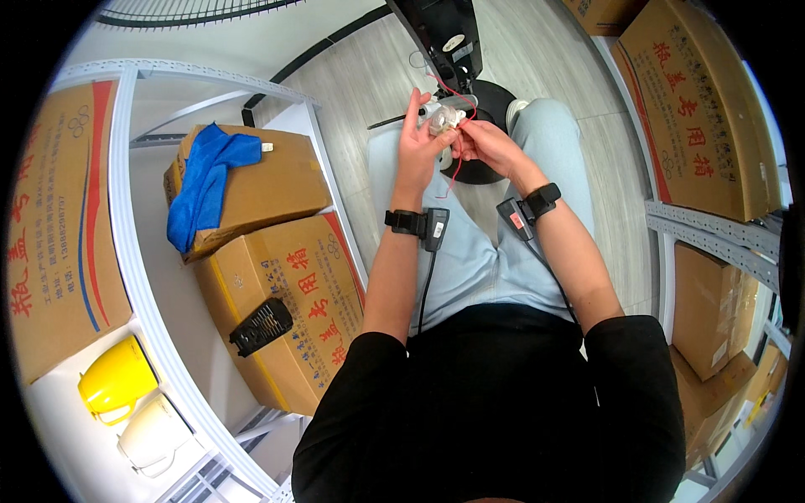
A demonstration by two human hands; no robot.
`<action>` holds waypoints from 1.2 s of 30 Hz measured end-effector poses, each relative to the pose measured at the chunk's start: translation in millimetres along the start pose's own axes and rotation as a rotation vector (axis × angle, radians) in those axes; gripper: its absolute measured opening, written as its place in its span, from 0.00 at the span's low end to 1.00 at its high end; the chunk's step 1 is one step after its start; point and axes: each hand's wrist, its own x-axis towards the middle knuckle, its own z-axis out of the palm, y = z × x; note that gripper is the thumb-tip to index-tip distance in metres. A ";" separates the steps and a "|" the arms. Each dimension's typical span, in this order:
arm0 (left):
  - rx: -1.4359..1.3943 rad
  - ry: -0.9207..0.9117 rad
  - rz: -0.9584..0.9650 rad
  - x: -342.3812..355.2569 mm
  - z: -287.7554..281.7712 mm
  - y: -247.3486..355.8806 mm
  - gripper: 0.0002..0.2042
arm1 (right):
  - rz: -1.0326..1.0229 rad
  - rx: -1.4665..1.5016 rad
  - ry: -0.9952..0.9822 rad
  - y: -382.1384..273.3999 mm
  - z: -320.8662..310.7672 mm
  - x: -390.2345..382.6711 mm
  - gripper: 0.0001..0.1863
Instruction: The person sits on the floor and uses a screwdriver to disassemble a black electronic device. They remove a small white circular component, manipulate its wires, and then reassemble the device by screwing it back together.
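My left hand is raised above my knees, one finger stretched up and the thumb against a small clear-and-white plastic part. Close on its right, my right hand has its fingers pinched together at a thin red wire. One stretch of the wire loops up past the part; the other hangs below my fingers. Behind the plastic part lies a grey cylindrical piece, with a thin dark rod pointing left. My fingers partly hide how these pieces join.
Ahead stands a black column on a round black base. At left, a shelf holds cardboard boxes, a blue cloth, a black slotted cover, a yellow mug and a white mug. More boxes line the right.
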 end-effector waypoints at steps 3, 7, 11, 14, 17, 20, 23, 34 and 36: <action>-0.006 -0.011 -0.014 -0.8 2.1 0.5 0.48 | 0.041 0.033 -0.007 -3.0 0.1 -0.2 0.17; 0.010 -0.018 -0.004 -0.6 5.9 1.9 0.46 | 0.012 0.138 -0.045 -0.7 -4.0 4.1 0.16; -0.012 -0.016 -0.035 -0.8 4.6 1.9 0.45 | -0.009 0.120 0.034 -0.3 1.0 3.7 0.14; -0.019 -0.006 -0.067 -0.6 6.8 4.7 0.44 | -0.086 0.046 0.046 2.4 -1.2 5.2 0.11; 0.018 0.013 -0.065 0.5 2.4 1.2 0.41 | -0.198 -0.089 0.077 0.8 1.5 5.5 0.09; 0.020 0.023 -0.073 0.7 0.4 -2.8 0.39 | -0.294 -0.168 0.106 6.1 -3.3 9.3 0.09; 0.024 0.032 -0.078 -0.4 -1.2 -4.6 0.38 | -0.318 -0.145 0.129 5.8 -1.4 8.4 0.09; 0.006 0.001 -0.090 0.6 -3.7 -7.1 0.38 | -0.056 0.025 0.083 -2.7 3.1 -0.2 0.19; 0.008 -0.020 -0.098 0.6 -3.5 -8.0 0.38 | -0.058 0.086 0.062 -3.3 1.5 -0.1 0.19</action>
